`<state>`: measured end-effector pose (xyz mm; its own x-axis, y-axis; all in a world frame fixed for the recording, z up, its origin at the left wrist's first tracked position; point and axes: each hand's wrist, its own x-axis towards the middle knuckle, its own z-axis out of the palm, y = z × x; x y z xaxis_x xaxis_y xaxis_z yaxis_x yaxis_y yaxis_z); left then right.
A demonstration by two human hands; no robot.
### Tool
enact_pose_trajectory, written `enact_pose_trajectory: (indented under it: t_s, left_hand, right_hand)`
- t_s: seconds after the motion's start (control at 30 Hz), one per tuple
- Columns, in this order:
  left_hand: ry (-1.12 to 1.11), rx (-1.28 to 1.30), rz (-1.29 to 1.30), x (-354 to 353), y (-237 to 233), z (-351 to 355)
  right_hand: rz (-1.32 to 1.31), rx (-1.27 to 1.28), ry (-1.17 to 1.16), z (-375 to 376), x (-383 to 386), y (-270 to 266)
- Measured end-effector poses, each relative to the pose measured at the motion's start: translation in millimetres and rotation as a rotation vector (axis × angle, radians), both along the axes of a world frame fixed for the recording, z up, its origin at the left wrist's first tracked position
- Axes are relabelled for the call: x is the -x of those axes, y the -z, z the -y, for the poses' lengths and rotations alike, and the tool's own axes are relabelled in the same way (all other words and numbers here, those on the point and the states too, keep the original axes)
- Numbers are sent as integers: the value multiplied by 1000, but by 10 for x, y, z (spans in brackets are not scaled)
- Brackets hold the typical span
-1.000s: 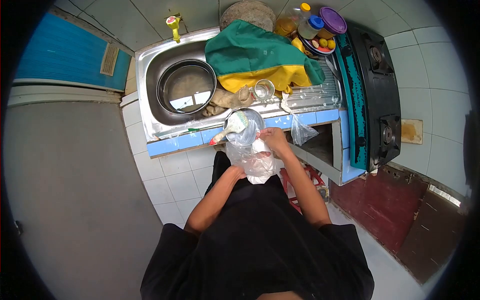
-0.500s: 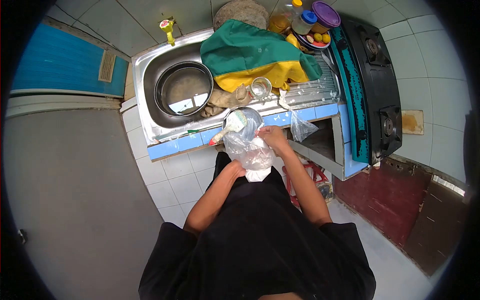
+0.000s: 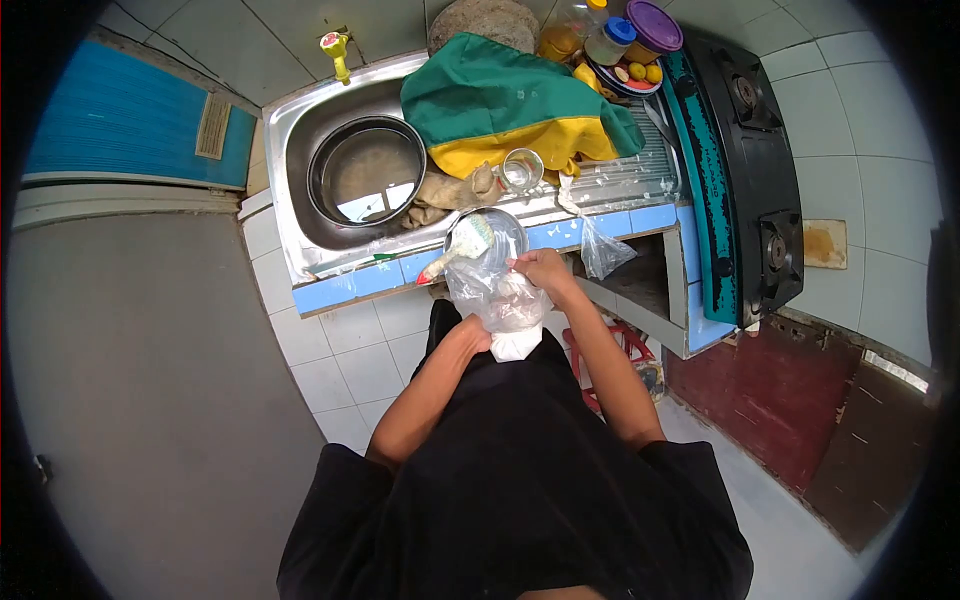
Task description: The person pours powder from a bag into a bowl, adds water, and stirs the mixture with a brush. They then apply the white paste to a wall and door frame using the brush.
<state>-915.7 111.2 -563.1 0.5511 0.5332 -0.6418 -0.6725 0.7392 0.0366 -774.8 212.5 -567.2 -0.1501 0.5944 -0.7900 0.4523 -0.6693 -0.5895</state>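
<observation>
The bag (image 3: 497, 298) is thin clear plastic with a white lump, perhaps flour or dough, sunk to its bottom. I'd judge it soft and floppy, light at the top and weighted low, slick under the skin, and easy to tear or spill. The safe holds look to be the gathered mouth above and a cupped palm beneath the load.

That is roughly how it is held. The right hand (image 3: 541, 272) pinches the upper edge, fingers closed on the plastic. The left hand (image 3: 470, 338) sits against the sagging lower left side. Its fingers are hidden behind the bag, so I can't tell how far they curl. The bag hangs between the two hands, before the person's chest, just off the tabletop (image 3: 350, 285) edge.

Just beyond the right fingers a bowl (image 3: 503, 230) sits at that edge, with a spoon (image 3: 462, 247) lying across it. To the right of that hand a small bag (image 3: 603, 256) droops off the edge. Farther out are a glass (image 3: 521, 173), a basin (image 3: 366, 172) in the sink (image 3: 290, 130) and a green and yellow cloth (image 3: 505, 95). The stove (image 3: 752, 170) is well off to the right.
</observation>
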Motion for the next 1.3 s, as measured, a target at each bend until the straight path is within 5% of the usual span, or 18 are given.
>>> enact_pose_trajectory:
  t_s: [1.3]
  left_hand:
    - [74,-38,-2,-42,12,-9]
  right_hand:
    - [-60,27,22,10,-16,-60]
